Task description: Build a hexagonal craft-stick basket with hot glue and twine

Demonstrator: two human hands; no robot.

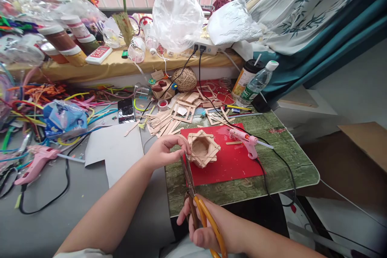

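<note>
My right hand (208, 227) grips orange-handled scissors (196, 197) near the bottom middle, blades pointing up toward my left hand. My left hand (165, 151) is pinched closed at the blade tips, fingers pressed together on something thin that I cannot make out, just left of a hexagonal basket of wooden craft sticks (203, 148). The basket rests on a red sheet (229, 165) laid over a green mat (281, 161). A pink glue gun (246, 142) lies on the red sheet to the right of the basket.
Loose wooden sticks and stick frames (181, 115) lie behind the basket, with a ball of twine (184, 79), a phone (125, 110) and a water bottle (256, 83). Another pink glue gun (34, 165) and coloured pipe cleaners (45, 96) crowd the left. Plastic bags (177, 16) fill the sill.
</note>
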